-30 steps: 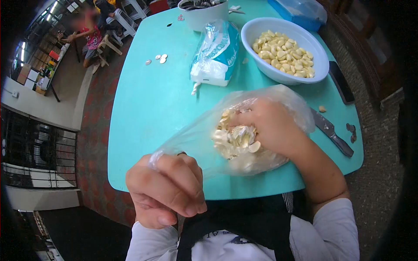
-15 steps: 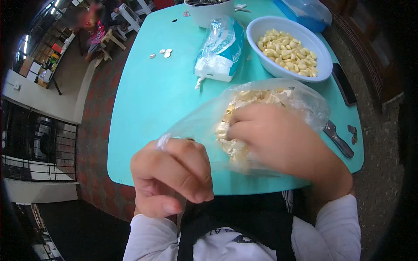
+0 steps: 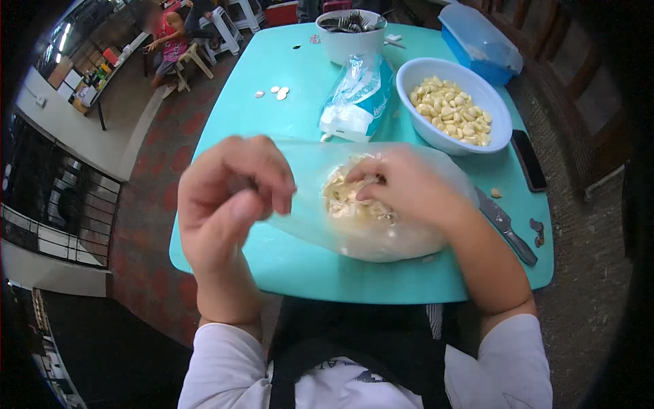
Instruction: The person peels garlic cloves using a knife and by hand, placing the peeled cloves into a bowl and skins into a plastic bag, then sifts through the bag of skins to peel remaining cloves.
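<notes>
A clear plastic bag [image 3: 402, 245] lies on the turquoise table, its mouth turned toward my left. Papery garlic skins [image 3: 340, 198] show inside it. My left hand [image 3: 228, 194] is raised at the bag's left side, fingers curled in on the stretched edge of the plastic; motion blurs it a little. Over the skins, my right hand [image 3: 409, 184] reaches in from the right with thumb and fingers bent together. What lies between those fingertips is too unclear to name. Behind the bag, a pale blue basin [image 3: 503, 112] holds many peeled garlic cloves [image 3: 449, 109].
A knife [image 3: 507, 228] lies right of the bag, near a loose clove [image 3: 496, 193], dark coins [image 3: 537, 232] and a phone [image 3: 529, 160]. Farther back are a tissue pack [image 3: 357, 102], a white tub of cutlery [image 3: 351, 44], a blue box [image 3: 477, 41] and several silver coins [image 3: 281, 92].
My left hand has lifted and turned, drawing the bag's edge up to the left. My right hand has shifted left over the skins. The camera view has tilted, showing more of the table's far side.
</notes>
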`<state>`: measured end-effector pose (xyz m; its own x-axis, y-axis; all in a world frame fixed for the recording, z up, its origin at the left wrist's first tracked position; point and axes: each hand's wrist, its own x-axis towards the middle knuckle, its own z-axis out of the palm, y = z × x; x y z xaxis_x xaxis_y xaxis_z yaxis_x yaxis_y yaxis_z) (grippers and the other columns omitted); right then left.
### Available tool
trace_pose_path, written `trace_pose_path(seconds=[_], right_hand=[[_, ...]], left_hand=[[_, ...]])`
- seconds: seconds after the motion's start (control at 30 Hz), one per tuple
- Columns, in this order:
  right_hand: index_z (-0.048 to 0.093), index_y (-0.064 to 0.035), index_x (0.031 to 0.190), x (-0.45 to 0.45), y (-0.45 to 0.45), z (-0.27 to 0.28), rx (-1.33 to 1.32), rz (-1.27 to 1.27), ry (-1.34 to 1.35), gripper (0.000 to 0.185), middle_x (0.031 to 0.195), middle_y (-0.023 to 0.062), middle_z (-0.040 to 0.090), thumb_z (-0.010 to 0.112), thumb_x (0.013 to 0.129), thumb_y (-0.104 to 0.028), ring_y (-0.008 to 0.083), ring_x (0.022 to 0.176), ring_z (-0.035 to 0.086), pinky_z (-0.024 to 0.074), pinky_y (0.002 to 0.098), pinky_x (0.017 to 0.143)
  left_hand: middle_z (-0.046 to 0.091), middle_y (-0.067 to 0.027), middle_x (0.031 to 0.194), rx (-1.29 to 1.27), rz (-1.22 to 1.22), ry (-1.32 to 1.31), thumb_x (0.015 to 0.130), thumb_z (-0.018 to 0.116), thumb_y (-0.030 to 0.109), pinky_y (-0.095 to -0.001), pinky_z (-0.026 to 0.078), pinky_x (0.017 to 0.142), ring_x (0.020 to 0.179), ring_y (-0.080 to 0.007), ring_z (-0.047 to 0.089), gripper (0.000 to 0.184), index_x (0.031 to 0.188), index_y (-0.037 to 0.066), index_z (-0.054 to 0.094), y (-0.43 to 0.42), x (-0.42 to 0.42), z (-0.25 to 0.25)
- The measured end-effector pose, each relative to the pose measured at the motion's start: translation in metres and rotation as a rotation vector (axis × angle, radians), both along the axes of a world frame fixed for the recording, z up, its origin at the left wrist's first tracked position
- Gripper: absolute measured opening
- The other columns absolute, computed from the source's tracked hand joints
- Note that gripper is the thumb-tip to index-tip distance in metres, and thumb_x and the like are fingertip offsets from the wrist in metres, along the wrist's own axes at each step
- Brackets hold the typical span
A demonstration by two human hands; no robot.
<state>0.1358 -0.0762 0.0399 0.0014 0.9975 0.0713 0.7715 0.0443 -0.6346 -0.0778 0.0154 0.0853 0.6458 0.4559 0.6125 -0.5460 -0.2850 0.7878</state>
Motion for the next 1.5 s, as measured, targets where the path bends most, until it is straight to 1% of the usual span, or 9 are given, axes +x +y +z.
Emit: trace_pose_path(seconds=[0.2,0.23,0.37,0.47,0.6,0.73,0.9,1.1,1.5], right_hand=[[0.067,-0.0018,0.105,0.013,-0.02,0.005,0.027,-0.113,0.441,0.032,0.096,0.0122,0.069,0.07,0.073,0.0,0.0174,0.087,0.066,0.0515,0.0316,0.078],[0.067,-0.0017,0.103,0.012,-0.022,0.003,0.072,-0.132,0.515,0.031,0.096,0.0121,0.069,0.07,0.073,0.0,0.018,0.088,0.066,0.0519,0.0325,0.079],[0.067,-0.0027,0.105,0.008,-0.029,0.0,0.293,-0.143,0.337,0.03,0.097,0.0138,0.068,0.067,0.075,-0.001,0.0219,0.086,0.067,0.0518,0.0327,0.078],[0.067,-0.0029,0.105,0.003,-0.036,0.003,0.469,-0.178,0.142,0.029,0.097,0.0152,0.068,0.067,0.076,-0.001,0.0248,0.086,0.067,0.052,0.0326,0.076],[0.067,-0.0026,0.102,0.0,-0.044,-0.006,0.496,-0.256,0.342,0.028,0.097,0.0154,0.067,0.069,0.074,0.0,0.0256,0.086,0.067,0.0529,0.033,0.074],[0.067,-0.0006,0.096,-0.001,-0.045,-0.018,0.497,-0.261,0.662,0.024,0.098,0.0149,0.068,0.069,0.072,0.005,0.0243,0.089,0.067,0.0543,0.0323,0.073],[0.066,-0.0001,0.087,0.004,-0.042,-0.036,0.608,-0.131,0.571,0.019,0.101,0.0158,0.068,0.065,0.071,0.009,0.0242,0.09,0.068,0.0541,0.0319,0.075],[0.065,-0.0019,0.083,0.002,-0.044,-0.023,0.684,-0.133,0.338,0.019,0.1,0.0158,0.067,0.064,0.067,0.009,0.0263,0.092,0.067,0.0524,0.033,0.077],[0.065,-0.0034,0.089,0.008,-0.058,-0.008,0.52,-0.085,-0.132,0.021,0.088,0.0133,0.06,0.066,0.068,0.001,0.0305,0.08,0.061,0.0501,0.0396,0.07]], left_hand=[[0.055,0.0,0.073,0.104,0.283,0.343,0.084,0.062,0.013,-0.019,0.031,0.055,0.065,-0.0029,0.045,0.016,0.09,-0.002,0.061,-0.01,0.005,0.033],[0.056,-0.0073,0.087,0.247,0.351,0.444,0.083,0.064,0.014,-0.0207,0.036,0.061,0.074,-0.0101,0.051,0.024,0.098,-0.004,0.06,-0.009,0.005,0.032],[0.056,-0.0126,0.099,0.859,0.903,0.331,0.077,0.067,0.011,-0.0329,0.044,0.078,0.095,-0.022,0.055,0.02,0.095,0.003,0.064,-0.028,0.023,0.04],[0.057,-0.0139,0.1,0.918,0.964,0.079,0.073,0.067,0.004,-0.0364,0.044,0.081,0.097,-0.0248,0.056,0.022,0.095,0.002,0.064,-0.039,0.039,0.035],[0.062,-0.0136,0.09,0.843,0.544,0.345,0.072,0.065,-0.006,-0.0345,0.048,0.069,0.079,-0.0269,0.061,0.023,0.095,0.002,0.063,-0.06,0.053,0.0],[0.065,-0.0099,0.094,0.772,0.618,0.51,0.076,0.067,-0.002,-0.032,0.048,0.062,0.076,-0.022,0.061,0.028,0.103,0.003,0.062,-0.043,0.064,-0.03],[0.067,-0.0051,0.095,0.306,0.291,0.602,0.079,0.069,0.002,-0.0239,0.046,0.06,0.077,-0.0116,0.06,0.03,0.107,0.003,0.062,-0.029,0.061,-0.039],[0.065,-0.0086,0.086,0.224,0.206,0.552,0.081,0.069,0.004,-0.0242,0.047,0.057,0.071,-0.013,0.06,0.025,0.104,0.0,0.061,-0.016,0.057,-0.048],[0.064,-0.0065,0.095,0.058,0.263,0.398,0.08,0.067,-0.003,-0.0248,0.05,0.063,0.075,-0.0113,0.058,0.021,0.1,-0.001,0.061,-0.011,0.059,-0.051]])
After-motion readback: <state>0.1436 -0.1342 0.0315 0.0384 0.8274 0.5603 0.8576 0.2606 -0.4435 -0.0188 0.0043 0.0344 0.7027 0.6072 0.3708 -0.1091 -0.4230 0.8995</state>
